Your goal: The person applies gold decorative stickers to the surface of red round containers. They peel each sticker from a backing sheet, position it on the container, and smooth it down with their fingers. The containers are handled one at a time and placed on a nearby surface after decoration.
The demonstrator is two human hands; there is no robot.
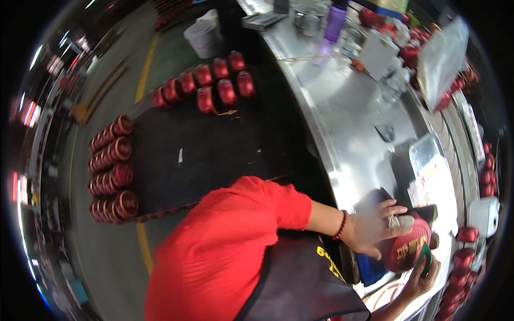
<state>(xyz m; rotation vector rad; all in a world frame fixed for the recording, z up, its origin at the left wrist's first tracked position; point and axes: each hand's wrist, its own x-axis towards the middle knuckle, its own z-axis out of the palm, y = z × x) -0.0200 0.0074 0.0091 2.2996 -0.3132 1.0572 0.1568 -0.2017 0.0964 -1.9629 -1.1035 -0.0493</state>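
Observation:
A rounded red jar (405, 251) with ribbed sides and gold lettering lies on the metal workbench at the right. My left hand (375, 224) rests against its upper left side, fingers stretched and spread, with pale wrapping on one finger. My right hand (426, 278) grips a small flat green piece, perhaps a scraper (424, 255), pressed to the jar's lower right side. A blue cloth (371, 269) lies just left of the jar, partly under my left hand.
The steel bench (342, 101) carries a purple bottle (335, 21), a white box (378, 55) and plastic bags. Red jars (203, 75) stand in rows on a dark low platform (198, 150) to the left. More red jars (465, 262) line the far right.

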